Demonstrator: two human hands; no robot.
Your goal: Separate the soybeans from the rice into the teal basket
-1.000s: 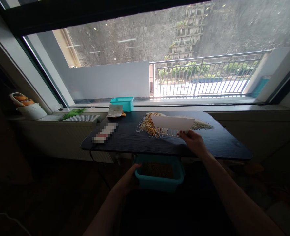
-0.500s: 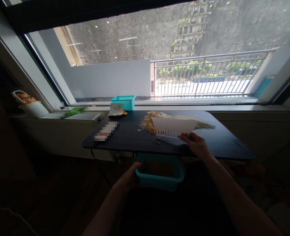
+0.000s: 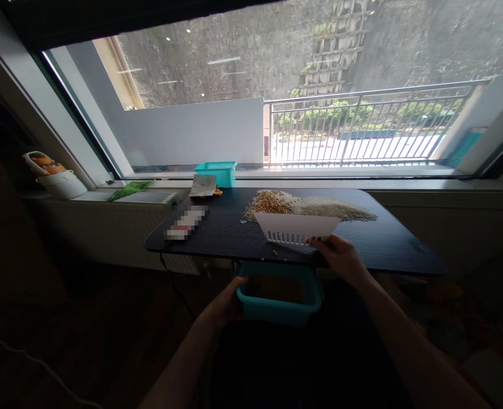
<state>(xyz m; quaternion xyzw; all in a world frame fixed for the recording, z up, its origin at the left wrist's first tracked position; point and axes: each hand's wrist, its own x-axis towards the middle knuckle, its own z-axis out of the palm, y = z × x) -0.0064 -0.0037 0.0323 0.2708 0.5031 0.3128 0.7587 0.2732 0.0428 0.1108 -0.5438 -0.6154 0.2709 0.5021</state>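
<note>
Here, a person faces a dark table (image 3: 396,250) under a window (image 3: 183,133); take the window side as twelve o'clock and the table's middle as the hub. Close to the hub is a white slotted scraper (image 3: 298,224), its row of slots toward the person. The right hand (image 3: 340,255), at about four o'clock, pinches its near right corner between thumb and fingers. Over at seven, the left hand (image 3: 229,298) has its thumb over the rim of a teal tub (image 3: 279,315), which sits at six, just below the table's front edge; those fingers are hidden, so I can't tell how tightly they press.

The scraper looks light, thin and fairly stiff, probably smooth plastic; that corner seems a sound hold, though the far end might dip. The tub, with dark grains in the bottom, is likely heavier and best held by its rim.

Counting up: two hands, one scraper, and two tubs, the back tub (image 3: 216,175) at ten to eleven. One heap lies around twelve, yellow kernels (image 3: 272,200) on its left, white grains (image 3: 330,207) on its right, too many to count. At least three loose kernels (image 3: 274,252) lie toward six or seven.
</note>
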